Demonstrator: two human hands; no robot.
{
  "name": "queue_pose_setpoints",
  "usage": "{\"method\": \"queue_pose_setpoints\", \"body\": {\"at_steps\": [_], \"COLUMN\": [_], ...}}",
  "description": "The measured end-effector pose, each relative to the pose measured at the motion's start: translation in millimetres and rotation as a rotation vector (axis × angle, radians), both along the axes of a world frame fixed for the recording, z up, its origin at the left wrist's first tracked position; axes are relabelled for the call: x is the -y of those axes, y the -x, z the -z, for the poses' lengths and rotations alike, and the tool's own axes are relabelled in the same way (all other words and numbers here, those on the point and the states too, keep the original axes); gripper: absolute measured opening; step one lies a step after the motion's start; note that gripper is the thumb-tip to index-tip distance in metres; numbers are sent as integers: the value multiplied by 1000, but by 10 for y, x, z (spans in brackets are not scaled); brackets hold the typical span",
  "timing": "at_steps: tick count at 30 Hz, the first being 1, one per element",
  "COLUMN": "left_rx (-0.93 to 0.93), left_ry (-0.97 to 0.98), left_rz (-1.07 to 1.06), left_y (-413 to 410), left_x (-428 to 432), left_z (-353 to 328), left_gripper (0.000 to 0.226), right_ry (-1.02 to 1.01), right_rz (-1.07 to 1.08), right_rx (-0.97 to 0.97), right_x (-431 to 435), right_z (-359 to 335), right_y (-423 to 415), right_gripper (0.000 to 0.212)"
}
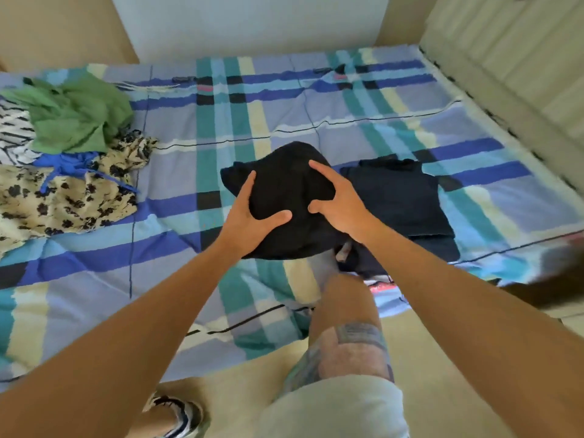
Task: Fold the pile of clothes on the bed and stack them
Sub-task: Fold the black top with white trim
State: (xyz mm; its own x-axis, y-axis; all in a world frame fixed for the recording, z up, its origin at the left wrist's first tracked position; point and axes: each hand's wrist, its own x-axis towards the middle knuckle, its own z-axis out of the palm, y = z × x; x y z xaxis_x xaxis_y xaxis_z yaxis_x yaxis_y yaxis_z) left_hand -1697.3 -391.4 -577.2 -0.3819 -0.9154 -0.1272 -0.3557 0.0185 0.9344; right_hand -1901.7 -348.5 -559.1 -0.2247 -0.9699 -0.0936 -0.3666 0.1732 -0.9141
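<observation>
Black folded garment (286, 188) is being held low over the plaid-sheeted bed (316, 105), left hand (252, 213) and right hand (336, 200) clasping its sides. Stacking seems underway: it is probably heading squarely onto the dark navy folded stack (398, 197) just beside it.

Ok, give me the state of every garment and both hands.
black garment: folded, held between both hands
left hand: grips black garment
right hand: grips black garment
navy garment: folded, flat on bed
green garment: crumpled, unfolded
floral garment: crumpled, unfolded
</observation>
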Motion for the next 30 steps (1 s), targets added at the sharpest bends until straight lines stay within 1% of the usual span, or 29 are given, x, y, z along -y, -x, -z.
{"method": "queue_pose_setpoints", "body": {"at_steps": [4, 6, 8, 10, 12, 13, 14, 15, 16, 17, 18, 19, 20, 21, 22, 23, 25, 26, 27, 30], "left_rx": [-43, -34, 11, 161, 423, 536, 623, 696, 757, 796, 802, 778, 735, 708, 704, 731, 811, 842, 864, 840], "left_ry": [62, 81, 80, 46, -21, -36, -23, 31, 139, 301, 495, 674, 817, 889, 882, 802, 540, 456, 436, 518], "left_rz": [146, 220, 251, 299, 415, 467, 487, 469, 419, 355, 302, 292, 328, 411, 511, 604, 724, 757, 780, 794], "left_y": [1098, 1587, 1946, 2149, 2219, 2205, 2199, 2199, 2202, 2200, 2196, 2190, 2188, 2184, 2181, 2175, 2154, 2148, 2144, 2090], "left_x": [76, 65, 8, -84, -177, -222, -245, -261, -271, -275, -280, -286, -281, -279, -273, -264, -226, -197, -169, -95], "left_z": [-286, -345, -288, -107, 101, 181, 234, 247, 246, 227, 197, 185, 195, 218, 241, 270, 302, 293, 264, 85], "left_gripper": [108, 109, 109, 106, 105, 106, 107, 108, 109, 109, 108, 106, 103, 101, 99, 97, 94, 93, 94, 92], "right_ry": [74, 65, 11, -109, -314, -421, -484, -498, -465, -409, -349, -284, -218, -179, -176, -214, -370, -437, -477, -478], "right_rz": [170, 272, 349, 373, 316, 279, 257, 265, 295, 333, 357, 364, 353, 319, 269, 205, 80, 43, 28, 47], "right_rx": [-80, -124, -132, -175, -289, -338, -367, -380, -402, -461, -551, -635, -687, -711, -727, -753, -799, -807, -806, -798], "right_x": [-208, -353, -486, -636, -787, -872, -931, -956, -942, -898, -843, -789, -730, -689, -663, -658, -697, -718, -720, -652], "right_z": [-264, -300, -226, -6, 279, 390, 479, 534, 559, 555, 535, 512, 486, 475, 480, 513, 625, 666, 681, 565], "right_y": [1031, 1492, 1815, 2012, 2114, 2104, 2088, 2072, 2055, 2034, 2007, 1967, 1924, 1877, 1839, 1808, 1765, 1765, 1775, 1762], "right_gripper": [85, 83, 83, 83, 84, 85, 84, 82, 77, 73, 69, 67, 67, 67, 68, 68, 69, 69, 70, 73]}}
